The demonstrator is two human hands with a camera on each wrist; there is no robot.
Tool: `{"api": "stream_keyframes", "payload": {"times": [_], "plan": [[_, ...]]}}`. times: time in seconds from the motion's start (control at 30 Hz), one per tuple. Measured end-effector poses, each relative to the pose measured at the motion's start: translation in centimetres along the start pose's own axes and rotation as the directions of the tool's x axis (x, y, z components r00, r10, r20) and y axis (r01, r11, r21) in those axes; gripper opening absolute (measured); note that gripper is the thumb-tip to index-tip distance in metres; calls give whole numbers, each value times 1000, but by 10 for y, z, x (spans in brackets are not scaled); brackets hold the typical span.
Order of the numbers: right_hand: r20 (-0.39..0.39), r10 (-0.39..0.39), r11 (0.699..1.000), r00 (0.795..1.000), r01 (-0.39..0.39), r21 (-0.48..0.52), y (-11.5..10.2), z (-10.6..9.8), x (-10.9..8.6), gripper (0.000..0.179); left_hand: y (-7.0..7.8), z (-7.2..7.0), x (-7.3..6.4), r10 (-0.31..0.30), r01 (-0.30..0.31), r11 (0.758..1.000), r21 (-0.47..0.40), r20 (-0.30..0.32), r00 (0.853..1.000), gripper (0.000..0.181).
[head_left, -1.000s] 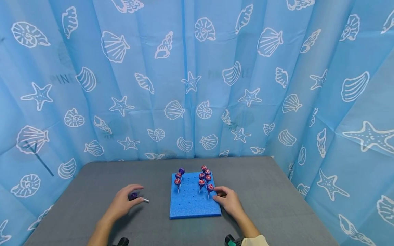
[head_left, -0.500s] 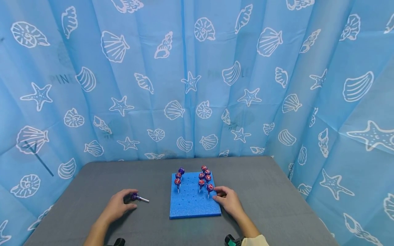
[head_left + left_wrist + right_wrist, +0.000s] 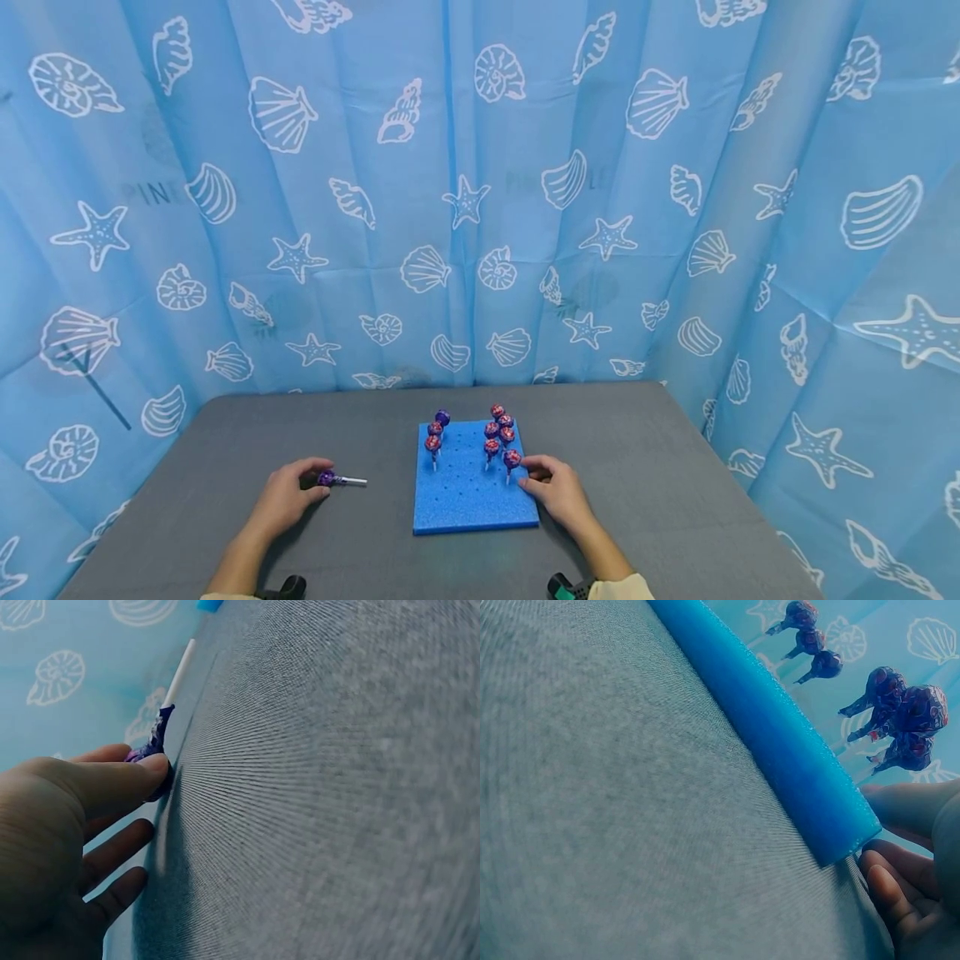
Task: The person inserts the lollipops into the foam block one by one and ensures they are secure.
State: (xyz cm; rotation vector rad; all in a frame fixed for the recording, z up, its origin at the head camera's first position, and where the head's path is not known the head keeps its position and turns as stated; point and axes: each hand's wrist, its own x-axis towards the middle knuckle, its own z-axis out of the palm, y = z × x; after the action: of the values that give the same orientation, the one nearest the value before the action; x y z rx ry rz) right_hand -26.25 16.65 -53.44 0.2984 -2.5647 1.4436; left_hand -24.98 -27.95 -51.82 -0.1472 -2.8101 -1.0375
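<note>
In the head view, a purple-wrapped lollipop [image 3: 327,478] with a white stick lies flat above the grey table at the left. My left hand [image 3: 288,493] pinches its wrapped head between thumb and index finger. In the left wrist view the thumb covers part of the lollipop [image 3: 159,735], its stick pointing away, while the lower fingers spread loosely. My right hand [image 3: 557,490] holds the right edge of a blue foam board [image 3: 472,518], thumb over the top and curled fingers at the side. Just beside these fingertips one lollipop [image 3: 512,458] stands upright in the board.
Several more lollipops stand in the board: a left column [image 3: 433,443] and a right group [image 3: 491,446]. Rows of small holes mark the board between and in front of them. A blue shell-print curtain [image 3: 465,250] hangs behind the grey table [image 3: 360,550].
My left hand has drawn back left, then closed around the lollipop's head. The stick has swung to point nearly straight right. My right hand stays in place at the board.
</note>
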Motion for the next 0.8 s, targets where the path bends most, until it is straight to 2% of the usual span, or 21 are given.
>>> {"api": "stream_keyframes", "payload": {"times": [0.2, 0.37, 0.57, 0.8], "plan": [[-5, -13, 1000, 1000, 13, -8, 0, -1, 0, 25, -1, 3, 1, 8, -8, 1000, 3, -38, 999, 32], [-5, -11, 1000, 1000, 11, -9, -1, -1, 0, 25, 3, 7, 0, 38, -38, 999, -6, -86, 996, 30], [-3, -5, 1000, 1000, 5, -15, -1, -1, 0, 25, 15, 9, -1, 39, -49, 995, -85, -116, 993, 28], [-8, -7, 1000, 1000, 7, -12, -1, -1, -1, 25, 33, 9, -1, 42, -58, 988, -140, -117, 992, 28]]}}
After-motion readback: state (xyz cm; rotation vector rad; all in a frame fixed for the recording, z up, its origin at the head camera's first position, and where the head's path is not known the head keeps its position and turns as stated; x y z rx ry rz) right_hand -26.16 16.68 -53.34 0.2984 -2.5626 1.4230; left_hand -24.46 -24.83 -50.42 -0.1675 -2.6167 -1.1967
